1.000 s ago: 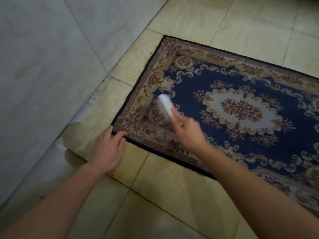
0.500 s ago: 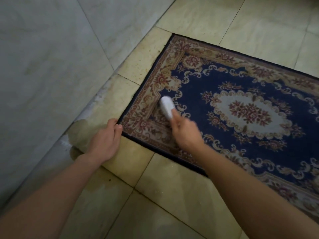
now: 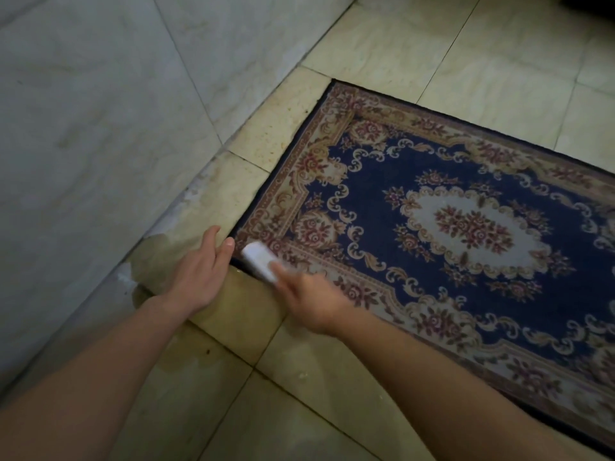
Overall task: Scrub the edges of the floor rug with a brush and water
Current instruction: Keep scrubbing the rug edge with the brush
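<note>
The brush (image 3: 260,261) has come down the rug (image 3: 472,227) since 1 s ago. It was up on the flower border, a bit in from the side. Now it sits right on the near left corner, over the dark edge strip. So the scrub has got to the real edge, which is what the task wants. The brush looks smeared, so I think it's mid-stroke.

R hand (image 3: 309,297) holds the brush by its near end, fingers wrapped on it. The hand is blurry too, so I can't make out each finger. L hand (image 3: 199,271) has stayed by that corner, but its fingers are straighter now. It lies flat on the floor (image 3: 499,61), fingers loose & holding nothing, tips just beside the rug's edge, maybe touching. Prob it's there to stop the rug sliding.

The rug lies flat on the floor, its left end near the wall (image 3: 100,128), w/ a strip of tile between.

No bucket, bowl or cup is in view, so I can't say where the water comes from. The only water I see is a wet patch (image 3: 248,302) on the tiles, under & around both hands at the corner.

My guess on the job: only this corner is being done. The tiles by the other sides show no wet, so lots is left.
</note>
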{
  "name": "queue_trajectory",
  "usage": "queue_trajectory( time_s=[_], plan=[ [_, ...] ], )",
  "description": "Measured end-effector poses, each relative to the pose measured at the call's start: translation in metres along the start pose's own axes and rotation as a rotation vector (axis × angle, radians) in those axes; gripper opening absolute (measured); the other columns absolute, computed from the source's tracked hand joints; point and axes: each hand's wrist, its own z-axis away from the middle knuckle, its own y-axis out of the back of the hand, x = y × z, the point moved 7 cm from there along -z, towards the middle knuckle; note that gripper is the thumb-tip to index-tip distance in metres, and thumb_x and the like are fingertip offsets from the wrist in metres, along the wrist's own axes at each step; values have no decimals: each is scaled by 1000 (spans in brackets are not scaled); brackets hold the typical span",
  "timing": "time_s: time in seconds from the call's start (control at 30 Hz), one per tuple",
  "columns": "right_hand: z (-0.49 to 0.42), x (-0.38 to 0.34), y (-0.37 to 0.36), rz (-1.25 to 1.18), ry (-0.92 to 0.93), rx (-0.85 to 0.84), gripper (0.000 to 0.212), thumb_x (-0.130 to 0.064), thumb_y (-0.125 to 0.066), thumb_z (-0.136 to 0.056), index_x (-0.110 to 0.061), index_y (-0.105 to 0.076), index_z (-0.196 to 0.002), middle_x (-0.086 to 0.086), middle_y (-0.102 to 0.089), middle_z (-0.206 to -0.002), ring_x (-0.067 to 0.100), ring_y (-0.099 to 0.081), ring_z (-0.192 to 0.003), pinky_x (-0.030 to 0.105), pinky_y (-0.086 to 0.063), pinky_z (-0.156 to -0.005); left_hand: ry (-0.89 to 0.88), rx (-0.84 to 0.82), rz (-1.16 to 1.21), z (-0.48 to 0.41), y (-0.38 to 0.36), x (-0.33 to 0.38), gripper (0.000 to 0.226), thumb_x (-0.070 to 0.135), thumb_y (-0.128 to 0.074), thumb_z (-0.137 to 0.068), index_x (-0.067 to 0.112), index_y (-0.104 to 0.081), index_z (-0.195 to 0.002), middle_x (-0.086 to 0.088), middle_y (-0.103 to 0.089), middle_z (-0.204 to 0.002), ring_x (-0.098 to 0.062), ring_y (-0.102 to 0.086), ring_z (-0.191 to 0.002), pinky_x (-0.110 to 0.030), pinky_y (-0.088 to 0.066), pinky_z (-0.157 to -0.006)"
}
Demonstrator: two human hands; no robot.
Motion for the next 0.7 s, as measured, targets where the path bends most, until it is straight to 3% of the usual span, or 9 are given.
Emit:
queue_trajectory(
  time_s=[0.07,0.1,0.23,0.3,0.4,0.47,0.53,0.6,0.7],
  plan=[
    [2,-18,-12,-17,118,-99,46,-41,-30,-103,-35,-28,-148,3,-59,-93,23,-59,-86,39,-50,-77,17,4,4,2,0,-1,59,50,-21,-99,20,-16,-150,-19,-46,-140,-36,-44,-126,-43,-34,-101],
    [-1,-20,-5,-36,138,-68,45,-41,-31,-103,-35,-32,-147,0,-58,-89,19,-58,-81,38,-50,-76,16,5,4,3,0,1,60,50,-20,-99,20,-14,-151,-19,-45,-140,-36,-44,-126,-43,-34,-101],
    [-22,10,53,-258,-36,285,45,-40,-34,-102,-32,-36,-146,9,-63,-111,20,-63,-81,39,-57,-72,35,-33,37,5,-5,-3,63,55,-16,-97,27,-5,-152,-16,-46,-140,-33,-45,-126,-43,-33,-102],
    [-25,23,59,-209,-155,381,46,-37,-32,-103,-28,-32,-148,12,-63,-112,26,-63,-85,44,-56,-72,60,-49,98,3,-7,-11,69,64,-13,-92,31,-4,-151,-10,-42,-145,-30,-39,-132,-44,-28,-107],
    [-23,0,16,1,-34,138,46,-36,-29,-104,-31,-23,-149,14,-62,-106,24,-61,-82,39,-54,-69,94,-36,222,-4,-5,-19,77,74,-10,-85,33,-5,-150,-1,-44,-146,-24,-35,-137,-46,-24,-113],
    [-16,-20,-12,8,99,-77,46,-41,-28,-103,-35,-26,-149,15,-61,-118,25,-59,-89,32,-45,-72,127,-10,308,-7,-4,-24,72,68,-13,-91,29,-9,-151,4,-52,-138,-21,-39,-135,-44,-24,-114],
    [-12,-22,-6,-3,158,-114,45,-42,-31,-102,-36,-33,-147,10,-58,-129,24,-58,-98,30,-43,-78,146,14,370,-9,-3,-26,68,64,-14,-94,25,-16,-150,5,-56,-132,-20,-44,-130,-42,-27,-113],
    [-14,-4,26,-117,113,39,44,-44,-35,-101,-39,-36,-144,7,-60,-126,17,-61,-91,31,-50,-80,145,16,384,-8,-3,-24,68,65,-14,-93,26,-21,-149,5,-54,-133,-18,-44,-130,-39,-26,-113],
    [-10,49,77,-279,-126,388,44,-44,-36,-101,-39,-36,-145,6,-65,-110,13,-57,-66,31,-50,-57,141,2,359,-4,-6,-23,63,60,-13,-96,26,-22,-149,8,-52,-135,-14,-43,-129,-32,-26,-110]
  ],
)
